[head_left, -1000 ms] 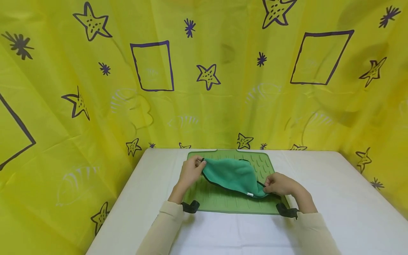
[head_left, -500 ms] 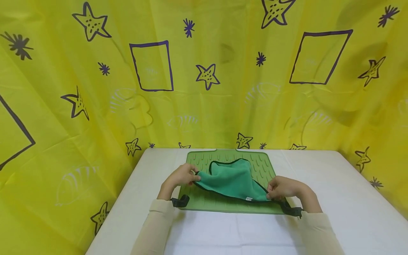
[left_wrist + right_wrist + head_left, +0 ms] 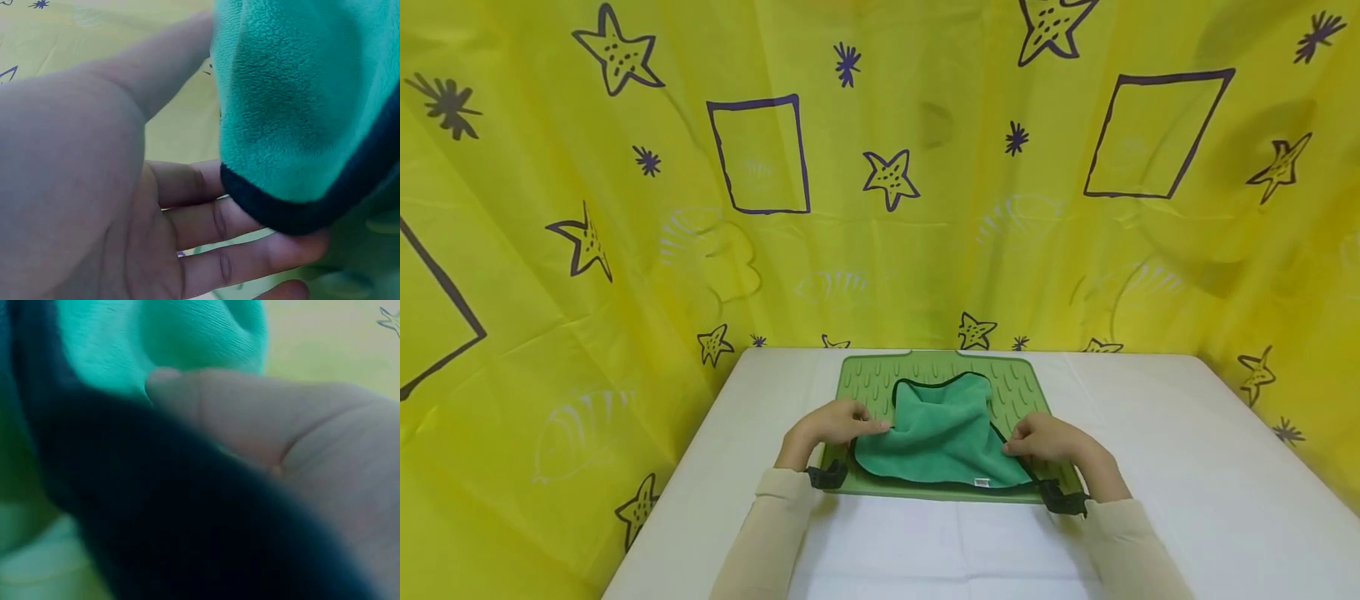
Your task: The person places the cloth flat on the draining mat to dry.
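A green fleecy cloth [image 3: 940, 446] with black edging and a small white label lies rumpled over a lighter green ridged mat [image 3: 865, 375]. My left hand [image 3: 838, 422] pinches the cloth near its left edge. In the left wrist view, the thumb reaches the cloth's [image 3: 287, 94] side while several fingers pass behind its rounded corner. My right hand [image 3: 1048, 437] pinches the right edge, fingers curled. The right wrist view shows the thumb [image 3: 219, 403] pressed on the green fabric [image 3: 181, 337]; the other fingers are hidden, and a blurred dark band crosses in front.
The mat rests on a white-covered table [image 3: 1150, 433]. Behind and to the sides hangs a yellow curtain [image 3: 925, 267] printed with stars and frames. Black wrist mounts [image 3: 829, 475] sit at both wrists, close over the mat's front corners.
The cloth, first held raised and folded, has come down and spread over the mat, its front edge moving nearer. The left hand has shifted left and down, then slightly inward; the right moved slightly inward.
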{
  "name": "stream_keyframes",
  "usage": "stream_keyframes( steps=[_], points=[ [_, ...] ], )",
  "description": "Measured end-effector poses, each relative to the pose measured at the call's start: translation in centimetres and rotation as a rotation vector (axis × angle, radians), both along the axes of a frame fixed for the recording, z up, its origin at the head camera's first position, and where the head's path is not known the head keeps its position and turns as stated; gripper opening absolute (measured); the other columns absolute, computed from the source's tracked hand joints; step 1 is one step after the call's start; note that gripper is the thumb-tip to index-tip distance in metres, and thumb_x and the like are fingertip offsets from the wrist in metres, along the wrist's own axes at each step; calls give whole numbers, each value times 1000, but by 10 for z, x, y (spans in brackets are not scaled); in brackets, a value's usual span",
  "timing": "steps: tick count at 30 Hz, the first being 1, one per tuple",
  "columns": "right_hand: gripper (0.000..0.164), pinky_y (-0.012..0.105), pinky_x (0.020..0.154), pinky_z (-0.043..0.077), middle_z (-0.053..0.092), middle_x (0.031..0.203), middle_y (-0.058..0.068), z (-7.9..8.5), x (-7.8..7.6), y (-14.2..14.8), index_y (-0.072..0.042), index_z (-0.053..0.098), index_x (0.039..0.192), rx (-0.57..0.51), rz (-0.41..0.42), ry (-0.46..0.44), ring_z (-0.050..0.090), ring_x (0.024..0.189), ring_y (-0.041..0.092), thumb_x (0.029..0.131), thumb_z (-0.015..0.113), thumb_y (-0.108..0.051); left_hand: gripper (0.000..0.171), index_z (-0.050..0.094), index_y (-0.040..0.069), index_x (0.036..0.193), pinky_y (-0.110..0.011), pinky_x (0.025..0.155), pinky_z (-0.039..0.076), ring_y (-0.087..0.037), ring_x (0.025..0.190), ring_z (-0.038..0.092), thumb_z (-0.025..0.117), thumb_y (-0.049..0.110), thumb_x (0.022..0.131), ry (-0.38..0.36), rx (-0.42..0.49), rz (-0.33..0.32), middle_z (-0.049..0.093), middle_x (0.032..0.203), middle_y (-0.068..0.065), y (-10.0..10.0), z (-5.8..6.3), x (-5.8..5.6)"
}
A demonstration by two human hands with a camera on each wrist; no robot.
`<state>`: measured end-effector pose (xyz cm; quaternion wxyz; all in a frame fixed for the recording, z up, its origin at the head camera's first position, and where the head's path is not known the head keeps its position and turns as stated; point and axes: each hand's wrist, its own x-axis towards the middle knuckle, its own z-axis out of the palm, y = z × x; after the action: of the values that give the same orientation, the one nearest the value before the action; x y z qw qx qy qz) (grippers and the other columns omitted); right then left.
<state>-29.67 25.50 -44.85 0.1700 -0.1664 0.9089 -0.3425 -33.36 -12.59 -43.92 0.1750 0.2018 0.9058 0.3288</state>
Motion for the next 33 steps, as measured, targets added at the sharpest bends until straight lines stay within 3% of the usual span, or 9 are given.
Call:
stream_keyframes(
  steps=[2,7,17,21,25,30,33],
  points=[
    [34,26,53,33,46,59,-5,-1,0,-2,-8,57,65,-2,-8,8,41,56,11,94,70,-18,44,68,8,77,-26,53,36,-11,55,40,65,45,99,11,21,12,40,58,5,2,-2,-1],
    [31,25,54,33,44,59,-5,0,-1,1,-8,55,66,3,-2,6,41,57,11,93,68,-14,44,55,11,62,-25,50,29,-9,52,33,68,31,99,38,44,-7,34,55,7,4,-5,-2],
    [25,24,53,35,47,64,-3,1,-1,15,-7,55,72,-46,24,-51,42,57,12,94,65,-11,51,42,18,52,-24,48,28,-9,47,30,70,19,96,43,-6,47,33,51,8,1,-11,-7],
    [21,26,54,39,50,67,-1,2,-2,18,-3,61,79,-51,2,-51,46,59,13,96,65,-14,34,57,13,64,-25,53,34,-10,56,41,70,21,94,94,-20,81,47,61,6,4,-10,-6],
    [20,31,59,45,57,75,4,8,-3,24,1,66,95,-83,-70,-14,52,66,17,100,62,-18,14,71,9,88,-27,58,41,-14,67,52,69,22,94,190,-16,174,64,77,-1,10,-9,-5],
    [29,34,66,49,60,84,11,26,-1,35,5,62,112,-160,-169,86,54,73,20,105,58,-23,15,74,10,96,-29,57,44,-16,67,56,67,23,96,292,12,282,67,79,-4,16,-9,-7],
    [31,32,68,49,60,89,11,36,2,39,5,61,116,-193,-209,140,54,76,18,106,56,-24,17,75,10,98,-31,61,48,-16,72,61,68,25,97,321,1,303,70,84,-3,18,-9,-12]
  ],
)
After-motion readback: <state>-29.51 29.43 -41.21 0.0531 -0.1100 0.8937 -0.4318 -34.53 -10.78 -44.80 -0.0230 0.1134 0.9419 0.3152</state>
